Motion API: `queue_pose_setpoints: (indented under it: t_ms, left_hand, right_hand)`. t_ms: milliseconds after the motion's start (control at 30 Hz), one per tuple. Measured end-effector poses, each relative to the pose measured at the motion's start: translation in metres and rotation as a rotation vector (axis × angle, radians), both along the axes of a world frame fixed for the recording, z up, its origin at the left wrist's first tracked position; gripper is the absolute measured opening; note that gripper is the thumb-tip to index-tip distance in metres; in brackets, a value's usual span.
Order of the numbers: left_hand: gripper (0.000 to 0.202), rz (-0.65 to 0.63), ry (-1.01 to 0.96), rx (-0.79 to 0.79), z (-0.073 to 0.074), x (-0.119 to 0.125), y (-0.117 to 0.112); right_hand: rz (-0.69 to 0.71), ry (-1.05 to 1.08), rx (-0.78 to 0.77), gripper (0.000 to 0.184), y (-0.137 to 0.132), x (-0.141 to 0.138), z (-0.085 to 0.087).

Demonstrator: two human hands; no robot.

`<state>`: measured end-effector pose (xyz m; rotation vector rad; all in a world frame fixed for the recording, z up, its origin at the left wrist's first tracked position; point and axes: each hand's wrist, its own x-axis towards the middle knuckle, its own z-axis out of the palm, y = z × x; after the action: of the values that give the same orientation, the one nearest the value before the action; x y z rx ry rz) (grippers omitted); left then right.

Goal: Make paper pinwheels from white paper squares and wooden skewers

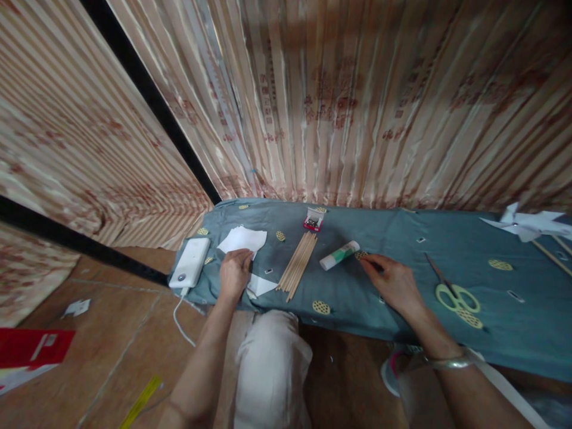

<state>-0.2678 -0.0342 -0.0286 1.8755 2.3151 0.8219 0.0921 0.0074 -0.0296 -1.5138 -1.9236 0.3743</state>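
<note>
My left hand [235, 271] rests on the near edge of a small stack of white paper [241, 239], its fingers closed on the edge. Just below that hand lies a folded white paper piece [263, 285]. A white and green glue stick [339, 255] lies slantwise on the cloth. Close to its right end is my right hand [393, 282], thumb and fingers a little apart, with nothing visible in them. Between my hands is a row of thin wooden sticks [297, 266]. Behind the sticks stands an open little red box [313, 221] of small metallic pieces.
Green-handled scissors [456, 297] lie right of my right hand on the blue-green cloth [384, 229]. White paper pinwheels [529, 224] on sticks are at the far right. A white power bank [191, 262] with a cable sits at the left end. Striped curtains [304, 107] hang behind.
</note>
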Motion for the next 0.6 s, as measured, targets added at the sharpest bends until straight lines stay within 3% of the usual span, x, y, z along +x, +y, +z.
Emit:
queue_pose_setpoints:
  t_ms: [200, 600]
  left_hand:
    - [0.029, 0.075, -0.059, -0.026, 0.003, -0.001, 0.006]
    - [0.026, 0.223, -0.370, 0.019, 0.002, -0.011, 0.008]
  right_hand:
    - [-0.005, -0.024, -0.035, 0.029, -0.001, 0.000, 0.000]
    - [-0.005, -0.008, -0.026, 0.027, -0.001, -0.001, 0.000]
